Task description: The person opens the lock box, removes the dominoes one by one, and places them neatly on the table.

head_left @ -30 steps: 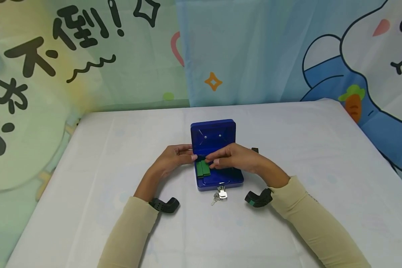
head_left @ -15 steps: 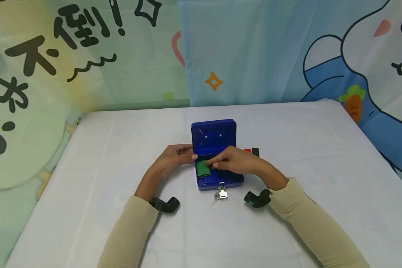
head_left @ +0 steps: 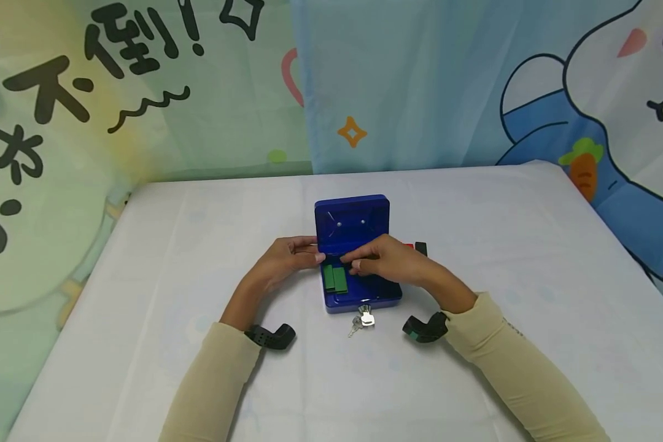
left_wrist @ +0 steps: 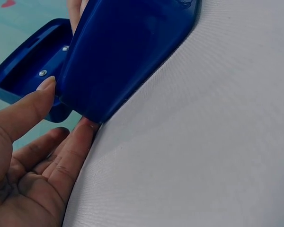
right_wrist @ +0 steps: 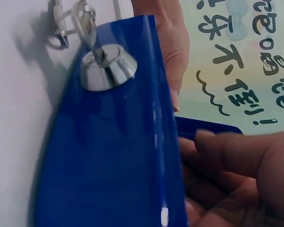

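Observation:
A blue metal cash box (head_left: 372,301) stands on the table with its lid (head_left: 352,224) raised at the back. Inside, two green blocks (head_left: 339,280) lie side by side at the left. My left hand (head_left: 287,261) holds the box's back left corner, its thumb (left_wrist: 35,109) at the rim by the hinge and its fingers behind. Over the open box reaches my right hand (head_left: 389,258), thumb and index fingertips apart, just behind the green blocks; nothing shows between them. In the right wrist view the front wall hides part of its fingers (right_wrist: 208,184).
A silver lock (right_wrist: 106,71) sits on the box front, with keys (head_left: 356,325) hanging from it. Partly behind my right hand are a black piece (head_left: 422,248) and a red piece (head_left: 409,245). A white cloth (head_left: 243,209) covers the table; a printed curtain (head_left: 420,92) hangs behind it.
My right index finger, on the green blocks half a second ago, has lifted off and back. The right-hand block has slid slightly toward the box front. My left hand stays put.

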{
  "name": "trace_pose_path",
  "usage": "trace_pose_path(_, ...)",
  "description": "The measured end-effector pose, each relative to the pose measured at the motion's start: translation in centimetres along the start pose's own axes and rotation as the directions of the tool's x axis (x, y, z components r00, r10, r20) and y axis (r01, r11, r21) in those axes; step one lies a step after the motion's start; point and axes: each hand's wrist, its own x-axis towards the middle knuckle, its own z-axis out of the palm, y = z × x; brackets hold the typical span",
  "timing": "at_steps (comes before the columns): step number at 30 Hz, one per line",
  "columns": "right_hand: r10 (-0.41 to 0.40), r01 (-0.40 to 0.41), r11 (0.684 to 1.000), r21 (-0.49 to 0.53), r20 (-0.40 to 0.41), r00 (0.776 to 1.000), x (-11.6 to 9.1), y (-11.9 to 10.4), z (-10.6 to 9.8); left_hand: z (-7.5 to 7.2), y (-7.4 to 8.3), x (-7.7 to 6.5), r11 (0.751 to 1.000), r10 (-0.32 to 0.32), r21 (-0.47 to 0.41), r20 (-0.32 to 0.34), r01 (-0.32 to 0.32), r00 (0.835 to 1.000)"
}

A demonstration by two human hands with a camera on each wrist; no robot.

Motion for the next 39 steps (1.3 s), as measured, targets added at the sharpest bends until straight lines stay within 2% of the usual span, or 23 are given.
trace_pose_path(2,0.024,-0.023,0.998,0.064,-0.012,1.000,0.2,0.1,0.0,0.0,0.0,0.0,1.000,-0.003,0.004,0.002,0.003,1.000)
trace_pose_path(5,0.037,-0.038,0.995,0.097,0.014,0.999,0.5,-0.1,0.2,0.0,0.0,0.0,1.000,-0.007,0.000,0.002,0.007,1.000)
trace_pose_path(18,-0.009,0.003,0.999,0.054,0.108,0.994,0.7,0.0,0.6,-0.1,0.3,0.0,1.000,0.003,0.004,0.012,-0.003,1.000)
trace_pose_path(23,-0.029,0.020,0.996,0.082,0.112,0.993,0.5,0.2,0.6,-0.1,0.2,0.1,1.000,0.004,0.002,0.014,-0.004,1.000)
trace_pose_path(28,-0.055,0.050,0.998,0.047,0.105,0.993,0.4,0.4,0.7,-0.1,0.2,0.0,1.000,0.012,-0.001,0.015,-0.012,1.000)
trace_pose_path(33,-0.092,0.091,0.996,0.017,0.140,0.986,0.5,0.4,1.0,-0.1,0.3,0.0,1.000,0.007,0.018,0.004,-0.007,1.000)
trace_pose_path(39,-0.101,0.104,0.994,-0.012,0.158,0.982,0.7,0.3,1.6,0.0,0.1,0.0,1.000,0.013,-0.006,0.002,-0.013,1.000)
